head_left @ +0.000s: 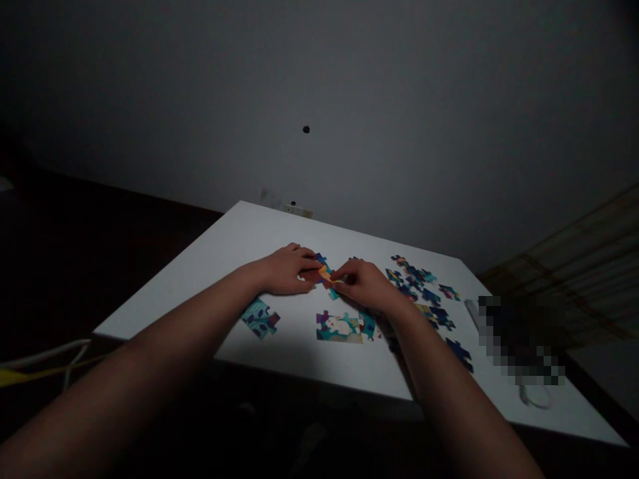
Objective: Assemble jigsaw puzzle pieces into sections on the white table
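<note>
Hands: left hand (288, 270) and right hand (357, 283) curled, fingertips meeting on a yellow-orange jigsaw piece (325, 272), apparently to fit it against blue pieces (320, 261) | Place: middle of white table (164, 299) | Nearby: joined puzzle section (339, 328) toward near edge; loose pieces (413, 276) toward right edge

The left forearm (150, 359) and right forearm (452, 389), both bare, reach in from the lower left and lower right of the frame and angle toward the center. The left grip (287, 271) lies palm down, its fingers (307, 263) extended to the right. The right grip (362, 285) arches over, its fingers (342, 271) curled and pointing left. The 2 sets of fingertips sit just beside each other near the center.
</note>
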A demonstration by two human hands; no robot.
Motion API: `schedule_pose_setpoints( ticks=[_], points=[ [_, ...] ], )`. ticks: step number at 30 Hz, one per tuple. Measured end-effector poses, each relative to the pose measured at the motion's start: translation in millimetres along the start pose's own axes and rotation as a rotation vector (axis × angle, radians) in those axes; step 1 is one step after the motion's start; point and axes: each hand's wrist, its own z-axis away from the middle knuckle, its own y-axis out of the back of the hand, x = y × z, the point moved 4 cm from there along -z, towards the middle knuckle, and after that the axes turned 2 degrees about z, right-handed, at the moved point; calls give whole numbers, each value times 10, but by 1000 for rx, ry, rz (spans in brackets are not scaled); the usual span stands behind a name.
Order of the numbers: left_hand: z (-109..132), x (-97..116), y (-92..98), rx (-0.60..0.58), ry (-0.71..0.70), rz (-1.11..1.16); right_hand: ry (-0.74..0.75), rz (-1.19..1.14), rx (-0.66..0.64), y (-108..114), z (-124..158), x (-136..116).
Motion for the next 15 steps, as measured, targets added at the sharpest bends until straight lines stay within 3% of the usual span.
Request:
schedule_pose_setpoints(
  ticks=[15],
  points=[
    [-20, -43, -14, 14, -20, 1, 123, 273, -117, 36, -10, -308]
  ],
)
